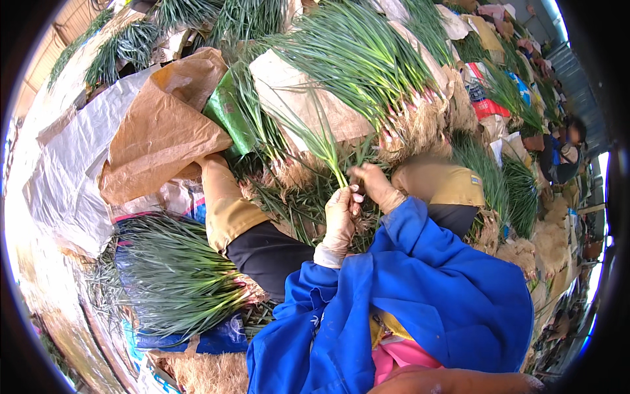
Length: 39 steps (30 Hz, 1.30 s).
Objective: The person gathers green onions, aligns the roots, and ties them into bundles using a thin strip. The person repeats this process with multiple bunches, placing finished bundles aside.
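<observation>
My left hand (340, 216), in a thin pale glove, is closed around the lower end of a leafy green plant (329, 152) with long narrow leaves. Close beside it on the right is my right hand (371, 184), its fingers blurred near the base of the plant; whether they hold anything cannot be told. Beyond both hands, a large bunch of green plants (364, 64) with pinkish stem bases and pale stringy roots (416, 125) lies on tan sheeting. Loose leaves (295, 212) cover the ground between my legs.
Another bunch of plants (182, 276) rests on a blue sack (216, 340) at the left. Brown wrapping (162, 133) and a whitish plastic sheet (69, 172) spread at the upper left. A green sack (229, 115) lies beyond my left leg. A person (563, 152) sits at the far right.
</observation>
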### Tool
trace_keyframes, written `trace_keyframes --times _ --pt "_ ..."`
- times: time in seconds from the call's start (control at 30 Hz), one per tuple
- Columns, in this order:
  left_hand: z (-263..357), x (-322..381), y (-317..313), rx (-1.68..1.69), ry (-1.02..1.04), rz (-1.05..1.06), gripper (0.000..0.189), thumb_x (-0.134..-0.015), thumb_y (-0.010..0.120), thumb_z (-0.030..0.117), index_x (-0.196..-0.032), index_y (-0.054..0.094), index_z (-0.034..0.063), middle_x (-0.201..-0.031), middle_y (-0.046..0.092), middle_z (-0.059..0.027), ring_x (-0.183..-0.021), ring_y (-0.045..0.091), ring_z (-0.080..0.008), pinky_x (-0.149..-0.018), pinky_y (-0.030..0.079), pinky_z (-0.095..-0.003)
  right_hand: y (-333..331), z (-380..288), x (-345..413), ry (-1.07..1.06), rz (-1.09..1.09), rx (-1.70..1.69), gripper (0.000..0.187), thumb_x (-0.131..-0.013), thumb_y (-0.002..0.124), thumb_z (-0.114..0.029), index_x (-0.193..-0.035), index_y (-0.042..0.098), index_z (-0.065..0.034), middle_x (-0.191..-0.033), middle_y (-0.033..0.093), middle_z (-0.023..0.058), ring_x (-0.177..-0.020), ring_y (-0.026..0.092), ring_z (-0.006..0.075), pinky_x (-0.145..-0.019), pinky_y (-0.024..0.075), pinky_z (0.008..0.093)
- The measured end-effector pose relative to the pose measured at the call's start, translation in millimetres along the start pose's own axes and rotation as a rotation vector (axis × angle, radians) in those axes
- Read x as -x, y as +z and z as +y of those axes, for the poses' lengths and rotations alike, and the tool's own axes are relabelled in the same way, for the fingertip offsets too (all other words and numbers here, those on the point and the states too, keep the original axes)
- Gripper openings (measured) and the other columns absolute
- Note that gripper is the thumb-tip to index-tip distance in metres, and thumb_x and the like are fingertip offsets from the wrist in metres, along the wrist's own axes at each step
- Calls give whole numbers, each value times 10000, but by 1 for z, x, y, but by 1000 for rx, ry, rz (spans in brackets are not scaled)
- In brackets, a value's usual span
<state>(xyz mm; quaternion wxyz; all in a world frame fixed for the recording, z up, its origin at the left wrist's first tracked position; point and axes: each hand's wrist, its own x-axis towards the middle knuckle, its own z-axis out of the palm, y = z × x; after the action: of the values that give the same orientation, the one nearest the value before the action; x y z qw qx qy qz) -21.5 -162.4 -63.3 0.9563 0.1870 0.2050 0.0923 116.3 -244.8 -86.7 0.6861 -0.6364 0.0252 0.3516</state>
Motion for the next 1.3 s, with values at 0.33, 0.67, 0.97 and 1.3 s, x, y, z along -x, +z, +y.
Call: trace_keyframes --times 0.33,0.67,0.97,1.3 --pt "-3 5 -25 -541 190 175 181 -972 563 184 -940 651 29 -724 668 -47 -455 437 -44 -429 343 -207 80 -91 33 -476 -267 1149 307 -802 696 -83 -1107 675 -104 -826 675 53 -792 634 133 -699 496 283" --pt "9 14 -30 -1007 443 174 208 -920 597 165 -951 658 -32 -701 661 -105 -612 604 -148 -594 480 -298 55 -61 15 -527 -88 1287 161 -787 680 -172 -835 592 -47 -684 638 141 -546 628 273 -561 517 396" --pt "31 11 10 -92 -194 29 217 -982 538 221 -1008 617 21 -664 534 14 -451 334 -60 -435 278 -212 52 -36 3 -818 315 701 144 -755 687 -57 -771 547 -28 -629 591 99 -540 585 218 -514 462 355" --pt "56 8 69 188 34 -147 252 -1015 469 320 -1086 532 87 -697 517 37 -453 365 -47 -401 295 -210 -62 -127 -14 -273 -383 681 195 -851 684 -222 -832 634 -35 -656 643 57 -518 595 107 -448 447 247"
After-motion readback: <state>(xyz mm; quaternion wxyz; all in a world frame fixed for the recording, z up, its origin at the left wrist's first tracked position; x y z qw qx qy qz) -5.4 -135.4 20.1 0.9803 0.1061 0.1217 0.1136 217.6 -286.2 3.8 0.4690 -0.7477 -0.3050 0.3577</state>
